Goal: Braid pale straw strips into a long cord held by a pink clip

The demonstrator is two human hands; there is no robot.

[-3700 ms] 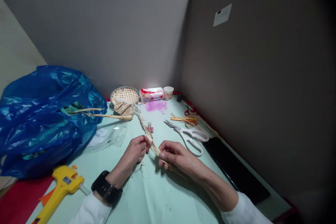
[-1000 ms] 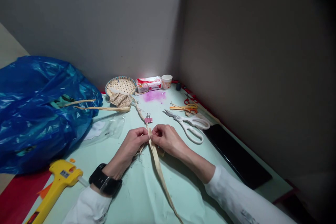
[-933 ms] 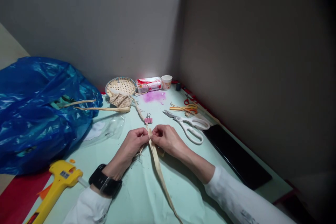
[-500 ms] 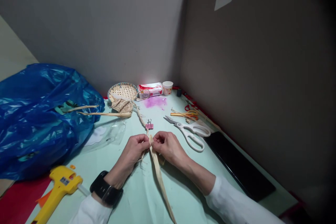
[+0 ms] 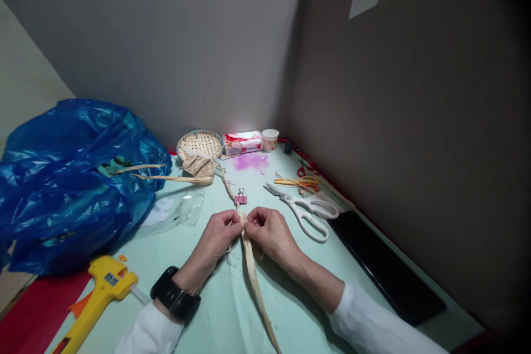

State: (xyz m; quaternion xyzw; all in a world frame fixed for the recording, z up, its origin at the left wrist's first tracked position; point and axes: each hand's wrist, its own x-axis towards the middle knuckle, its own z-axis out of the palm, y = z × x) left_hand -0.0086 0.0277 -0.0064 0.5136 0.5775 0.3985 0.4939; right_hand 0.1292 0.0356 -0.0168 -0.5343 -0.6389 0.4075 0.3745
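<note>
Straw-coloured strip (image 5: pixel 253 274): upper end located in the grip, between the two hands; free length trails from the grip toward the person's body, over the pale green cloth (image 5: pixel 215 321), and leaves the lower edge of view.

Grip state: the left hand (image 5: pixel 218 233) pinches the upper end from the left, thumb against forefinger. The right hand (image 5: pixel 271 235) pinches the same end from the right, its fingertips almost meeting the left ones. Whether the curled fingers retain other strands cannot be determined.

Around the grip: just beyond it, a pink binder clip (image 5: pixel 241 199) stands at the near part of a braided cord (image 5: pixel 228 183). Frayed strands (image 5: pixel 230 256) hang below the left hand. Right of the grip and apart from it lie white-handled scissors (image 5: pixel 290 200). Left of the grip, nearer the body, lies a yellow glue gun (image 5: pixel 107 282).

Possible faults (judgement):
1. Splitting. Cause: unequal outward pull on a strip that appears dry and fibrous.
2. Slippage. Cause: a forearm dragging the free length while only fingertips secure the end.
3. Loosening of the braid. Cause: insufficient clip bite, which cannot be confirmed here.
4. Tangling. Cause: frayed strands catching under the left fingers.
</note>
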